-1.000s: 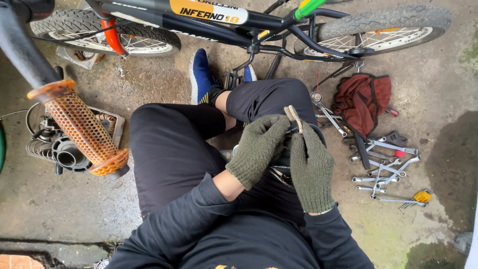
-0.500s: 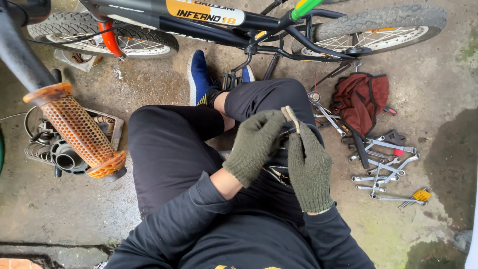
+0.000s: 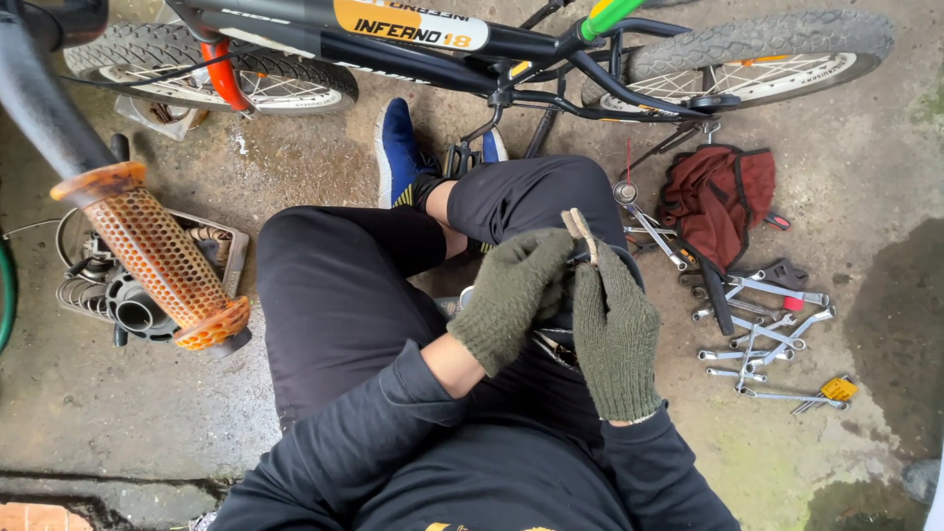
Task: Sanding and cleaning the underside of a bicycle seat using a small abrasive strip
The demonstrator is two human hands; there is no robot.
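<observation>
Concrete floor (image 3: 324, 162), grey, stained and damp, with a dark wet patch at the right edge and a brick corner at bottom left.

Left edge: green curved rim, cut off by the frame. Beside it, a tray (image 3: 231, 246) of coiled springs and round metal parts, partly covered by an orange perforated grip (image 3: 157, 258) on a black bar slanting in from the top left.

Top: bicycle (image 3: 511, 44) lying across the whole width, black frame, knobbly tyres at both ends, red fork, green grip; a yellow panel with dark lettering sits on the top tube. Bare floor between the tyre and the knees is narrow.

Centre: seated person in black, blue shoe (image 3: 397, 147) against the pedals. Left hand (image 3: 513, 295), green knit glove, curled closed around a dark round part on the lap; what that part is cannot be told. Right hand (image 3: 615, 334), same glove, fingers upright and pinched on a thin tan tool (image 3: 578, 228), which stands just above the right knee.

Right: dark red bag (image 3: 718, 197) under the rear wheel; below it spanners (image 3: 757, 334) scattered close together, a yellow-handled one outermost. Open floor lies beyond, toward the lower right.
</observation>
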